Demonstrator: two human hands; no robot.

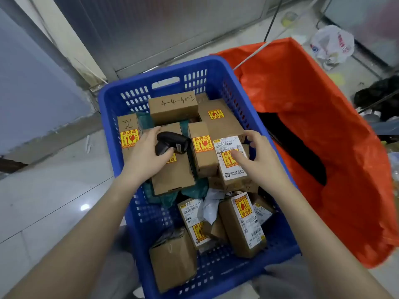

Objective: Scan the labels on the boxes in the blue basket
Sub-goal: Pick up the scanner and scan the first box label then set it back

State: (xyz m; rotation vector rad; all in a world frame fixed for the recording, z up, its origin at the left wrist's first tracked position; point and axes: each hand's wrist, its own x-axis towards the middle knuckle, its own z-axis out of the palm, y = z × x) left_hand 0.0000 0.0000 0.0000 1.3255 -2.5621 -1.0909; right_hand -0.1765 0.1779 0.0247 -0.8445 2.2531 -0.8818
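Inside the blue basket [121, 104]: brown cardboard boxes packed at mixed angles, several carrying yellow-and-red fragile stickers, some with white shipping labels.
Labelled box [234, 167]: right of the basket's middle, white barcode label [228, 147] facing up, a fragile sticker overlapping the label.
Right hand [260, 160]: over that box, fingers spread, thumb lying across the label, fingertips near the box's far right edge; closed on nothing.
Left hand [146, 156]: wrapped around the grip of a black handheld scanner [172, 143], scanner head pointing right toward the labelled box.
Under the scanner: a long plain box [170, 178] with a fragile sticker partly hidden by the left hand.
Far end of basket: box with handwritten "4-4-4003" [173, 107].
Near end of basket: two more boxes with white labels [195, 221] [245, 223], crumpled white paper between them, a taped box [172, 260] lower left.
Right of basket: orange plastic bag [323, 126], open, touching the basket's side.
Beyond: pale tiled floor [43, 201], white plastic bag [332, 44] at top right.
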